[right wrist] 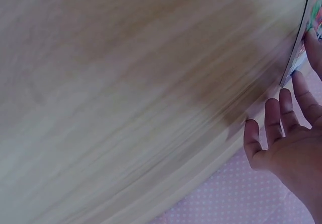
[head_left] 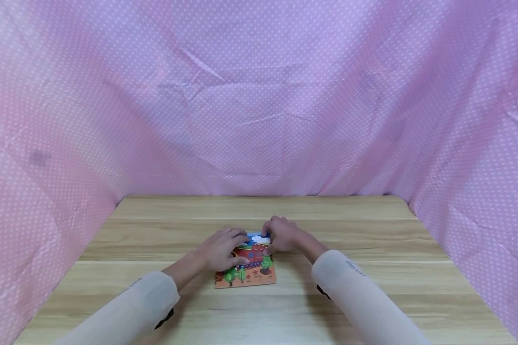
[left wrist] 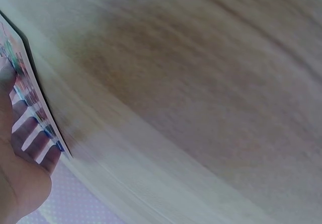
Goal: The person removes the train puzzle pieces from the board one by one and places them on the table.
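A thin rectangular picture board (head_left: pixel 254 277), like a children's puzzle, lies flat on the table. Its print has green trees, an orange ground, a red middle and a blue sky with a cloud. My left hand (head_left: pixel 222 250) rests over its left side, fingers spread and thumb lying on the picture; in the left wrist view the fingertips (left wrist: pixel 54 151) touch its surface. At the upper right corner is my right hand (head_left: pixel 283 235), its thumb and index finger on the board's edge. The right wrist view shows the other fingers (right wrist: pixel 273 116) loosely bent beyond the edge, touching no part of it.
The board lies on a wooden table (head_left: pixel 349 211) with a pale grain. Pink cloth with white dots (head_left: pixel 259 120) hangs behind the table and along both sides. Light sleeves (head_left: pixel 125 306) cover both forearms.
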`<state>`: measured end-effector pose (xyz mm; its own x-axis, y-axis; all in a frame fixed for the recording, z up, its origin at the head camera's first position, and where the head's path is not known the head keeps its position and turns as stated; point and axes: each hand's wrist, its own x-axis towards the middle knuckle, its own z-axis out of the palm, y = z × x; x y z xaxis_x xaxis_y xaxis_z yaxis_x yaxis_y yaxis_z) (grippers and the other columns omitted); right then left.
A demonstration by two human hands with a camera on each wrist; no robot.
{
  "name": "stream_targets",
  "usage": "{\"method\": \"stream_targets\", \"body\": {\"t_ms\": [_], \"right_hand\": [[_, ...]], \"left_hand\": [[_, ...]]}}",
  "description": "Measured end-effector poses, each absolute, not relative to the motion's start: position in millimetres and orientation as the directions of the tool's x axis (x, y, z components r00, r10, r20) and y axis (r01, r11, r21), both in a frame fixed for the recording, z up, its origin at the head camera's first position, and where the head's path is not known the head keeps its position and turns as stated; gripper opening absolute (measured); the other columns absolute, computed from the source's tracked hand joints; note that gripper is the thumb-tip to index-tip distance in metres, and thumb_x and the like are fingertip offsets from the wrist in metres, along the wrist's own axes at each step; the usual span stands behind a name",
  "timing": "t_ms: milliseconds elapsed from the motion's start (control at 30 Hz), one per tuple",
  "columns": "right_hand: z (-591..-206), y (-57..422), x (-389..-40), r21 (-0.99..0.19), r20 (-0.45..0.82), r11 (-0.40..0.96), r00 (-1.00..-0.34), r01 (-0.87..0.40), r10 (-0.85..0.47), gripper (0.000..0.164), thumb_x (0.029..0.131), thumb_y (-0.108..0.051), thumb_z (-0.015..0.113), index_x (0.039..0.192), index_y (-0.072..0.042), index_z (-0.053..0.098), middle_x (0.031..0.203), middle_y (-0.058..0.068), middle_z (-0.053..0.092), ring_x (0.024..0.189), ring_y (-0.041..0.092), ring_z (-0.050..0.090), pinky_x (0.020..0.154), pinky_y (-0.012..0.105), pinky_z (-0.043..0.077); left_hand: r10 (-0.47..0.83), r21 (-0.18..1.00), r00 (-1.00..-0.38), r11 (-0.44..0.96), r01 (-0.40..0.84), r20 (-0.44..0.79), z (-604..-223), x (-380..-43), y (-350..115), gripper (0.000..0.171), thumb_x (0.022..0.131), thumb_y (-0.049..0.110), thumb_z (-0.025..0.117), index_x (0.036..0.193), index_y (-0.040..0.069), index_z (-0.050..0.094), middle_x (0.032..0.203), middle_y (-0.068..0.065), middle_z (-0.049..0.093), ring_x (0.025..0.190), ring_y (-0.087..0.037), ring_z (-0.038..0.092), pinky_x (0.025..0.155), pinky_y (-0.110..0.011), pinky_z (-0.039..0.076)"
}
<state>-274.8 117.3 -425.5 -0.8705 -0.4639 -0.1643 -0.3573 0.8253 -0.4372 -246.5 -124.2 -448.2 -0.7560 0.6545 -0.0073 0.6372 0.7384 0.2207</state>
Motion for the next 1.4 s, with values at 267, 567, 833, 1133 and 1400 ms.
{"method": "stream_targets", "body": {"t_ms": [267, 567, 833, 1133, 1400], "right_hand": [[-427, 118, -275, -0.447, -0.176, 0.83, -0.876, -0.335, -0.449, 0.044, 0.078, -0.034, 0.091, 0.107, -0.019, 0.063, 0.109, -0.001, 0.054, 0.098, 0.023, 0.047, 0.091, 0.048, 0.037], [-428, 119, -273, -0.578, -0.118, 0.745, -0.869, -0.334, -0.481, 0.048, 0.075, -0.019, 0.094, 0.104, -0.015, 0.055, 0.1, 0.002, 0.057, 0.09, 0.02, 0.051, 0.088, 0.045, 0.044], [-428, 117, -270, -0.679, -0.043, 0.635, -0.843, -0.369, -0.536, 0.042, 0.078, 0.001, 0.087, 0.104, -0.008, 0.056, 0.092, 0.005, 0.061, 0.08, 0.016, 0.055, 0.07, 0.028, 0.049], [-423, 120, -271, -0.768, 0.026, 0.534, -0.85, -0.354, -0.526, 0.013, 0.094, 0.002, 0.069, 0.102, -0.008, 0.069, 0.093, 0.003, 0.066, 0.085, 0.017, 0.06, 0.073, 0.03, 0.053], [-417, 143, -282, -0.776, 0.05, 0.538, -0.881, -0.331, -0.47, 0.014, 0.092, 0.005, 0.065, 0.102, -0.005, 0.069, 0.094, 0.006, 0.069, 0.088, 0.017, 0.062, 0.081, 0.031, 0.053]], "left_hand": [[0.659, 0.227, -0.752, 0.733, 0.641, -0.005, -448, -247, -124, 0.065, 0.097, 0.058, 0.063, 0.146, 0.015, 0.057, 0.153, -0.006, 0.049, 0.141, -0.029, 0.043, 0.115, -0.053, 0.037], [0.659, 0.241, -0.752, 0.729, 0.64, 0.004, -448, -247, -124, 0.063, 0.096, 0.055, 0.066, 0.144, 0.015, 0.059, 0.152, -0.007, 0.05, 0.141, -0.03, 0.043, 0.114, -0.054, 0.038], [0.657, 0.258, -0.754, 0.727, 0.636, 0.007, -446, -247, -123, 0.063, 0.096, 0.053, 0.067, 0.144, 0.013, 0.059, 0.152, -0.007, 0.05, 0.138, -0.03, 0.045, 0.113, -0.054, 0.039], [0.658, 0.264, -0.753, 0.724, 0.637, 0.01, -449, -246, -127, 0.061, 0.095, 0.054, 0.068, 0.142, 0.014, 0.06, 0.15, -0.006, 0.051, 0.136, -0.029, 0.046, 0.112, -0.054, 0.04], [0.663, 0.26, -0.749, 0.721, 0.642, 0.01, -448, -247, -125, 0.063, 0.096, 0.055, 0.066, 0.143, 0.014, 0.059, 0.151, -0.006, 0.05, 0.139, -0.03, 0.045, 0.113, -0.054, 0.039]]}}
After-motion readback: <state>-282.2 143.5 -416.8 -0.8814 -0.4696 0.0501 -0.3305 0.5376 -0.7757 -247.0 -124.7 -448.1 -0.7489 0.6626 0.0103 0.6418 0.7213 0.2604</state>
